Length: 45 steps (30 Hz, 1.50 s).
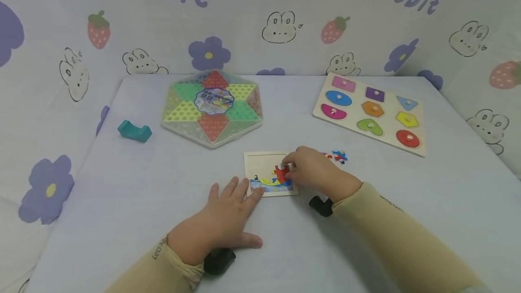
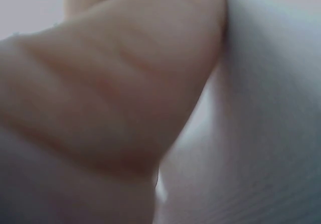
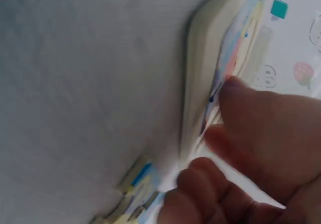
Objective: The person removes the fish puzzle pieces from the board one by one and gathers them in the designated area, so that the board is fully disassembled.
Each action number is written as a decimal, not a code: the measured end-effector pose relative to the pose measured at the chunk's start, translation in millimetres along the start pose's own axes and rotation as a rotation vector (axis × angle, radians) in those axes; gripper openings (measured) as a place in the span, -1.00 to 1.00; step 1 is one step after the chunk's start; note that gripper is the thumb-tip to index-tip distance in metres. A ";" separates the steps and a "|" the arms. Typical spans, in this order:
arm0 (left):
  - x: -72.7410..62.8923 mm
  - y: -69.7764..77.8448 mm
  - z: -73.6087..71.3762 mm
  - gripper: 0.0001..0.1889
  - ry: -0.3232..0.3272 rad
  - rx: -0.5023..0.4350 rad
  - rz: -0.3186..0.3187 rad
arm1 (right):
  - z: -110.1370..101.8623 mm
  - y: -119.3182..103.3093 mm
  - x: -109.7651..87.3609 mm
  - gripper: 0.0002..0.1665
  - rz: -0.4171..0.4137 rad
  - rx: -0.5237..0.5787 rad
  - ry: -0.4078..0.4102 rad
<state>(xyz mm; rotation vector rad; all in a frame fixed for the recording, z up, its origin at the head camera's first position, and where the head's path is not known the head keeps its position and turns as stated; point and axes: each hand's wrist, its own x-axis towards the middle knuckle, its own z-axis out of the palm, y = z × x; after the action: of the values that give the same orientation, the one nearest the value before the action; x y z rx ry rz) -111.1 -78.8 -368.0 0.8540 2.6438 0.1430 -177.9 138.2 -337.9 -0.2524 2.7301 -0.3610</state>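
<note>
A small wooden jigsaw puzzle tray (image 1: 260, 153) lies on the table, its lower part filled with blue, yellow and red picture pieces. My left hand (image 1: 224, 218) lies spread, palm down, with fingertips on the tray's lower left edge. In the left wrist view, skin of the left hand (image 2: 115, 83) fills much of the picture. Over the tray's right side, my right hand (image 1: 311, 171) bends its fingers and thumb around a red jigsaw piece (image 1: 280, 173), partly covered by the fingertips. The right wrist view shows the right hand's fingers (image 3: 266, 128) close against the tray's edge (image 3: 193, 88).
Loose jigsaw pieces (image 1: 339, 156) lie just beyond the right wrist. Farther back are a hexagonal Chinese checkers board (image 1: 213, 132) at left and a wooden shape puzzle board (image 1: 390, 135) with knobs at right. A teal curved block (image 1: 134, 131) lies at far left.
</note>
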 end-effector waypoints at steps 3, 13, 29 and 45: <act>0.5 0.9 0.3 0.07 -0.007 0.006 -0.002 | 2.3 -0.5 2.7 -0.63 -0.008 -0.033 0.003; -0.9 1.3 -2.8 0.07 -0.010 0.007 -0.005 | 4.4 -3.2 2.1 -0.78 -0.062 0.033 0.018; -3.7 3.4 -6.3 0.06 -0.011 -0.016 -0.007 | -31.4 95.2 -24.2 -0.69 0.174 0.300 0.002; -1.2 1.6 -1.8 0.07 0.002 -0.019 0.000 | -19.6 119.9 -28.4 -0.74 0.248 0.218 0.018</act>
<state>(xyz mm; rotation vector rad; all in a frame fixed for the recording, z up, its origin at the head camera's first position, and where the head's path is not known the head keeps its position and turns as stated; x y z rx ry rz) -110.0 -78.2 -365.7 0.8489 2.6398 0.1683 -174.6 262.8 -344.4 0.1473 2.6690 -0.5856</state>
